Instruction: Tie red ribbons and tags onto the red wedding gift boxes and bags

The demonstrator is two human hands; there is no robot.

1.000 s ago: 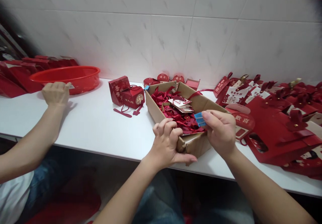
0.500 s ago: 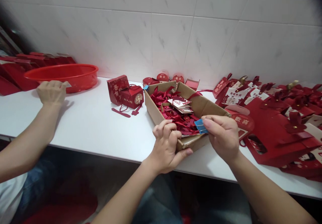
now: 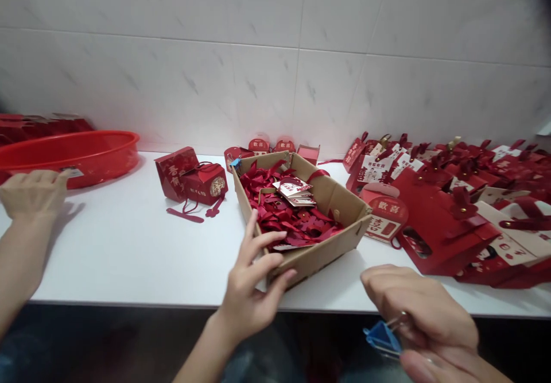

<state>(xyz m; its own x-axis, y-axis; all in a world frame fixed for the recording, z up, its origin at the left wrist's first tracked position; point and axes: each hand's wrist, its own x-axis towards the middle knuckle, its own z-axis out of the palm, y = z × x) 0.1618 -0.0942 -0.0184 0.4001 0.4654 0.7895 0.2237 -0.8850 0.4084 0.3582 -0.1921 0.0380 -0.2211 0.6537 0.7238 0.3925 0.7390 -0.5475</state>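
A cardboard box (image 3: 322, 256) filled with red ribbons (image 3: 275, 199) and a few small printed cards (image 3: 295, 192) stands on the white table. My left hand (image 3: 253, 279) touches the box's near left corner, its fingers spread. Low at the right, in front of the table edge, my right hand (image 3: 422, 314) is closed on a blue clip (image 3: 383, 339) with metal wire arms. Another blue clip (image 3: 236, 163) sits on the box's far left corner.
Small red gift boxes (image 3: 193, 179) stand left of the cardboard box. Many red gift bags (image 3: 447, 216) crowd the right side. At the far left, another person's hand (image 3: 34, 196) is by a red basin (image 3: 103, 156). A tiled wall rises behind.
My right hand has moved down and right, away from the box, with the blue clip. My left hand's fingers have spread on the box. The view has shifted to the right.
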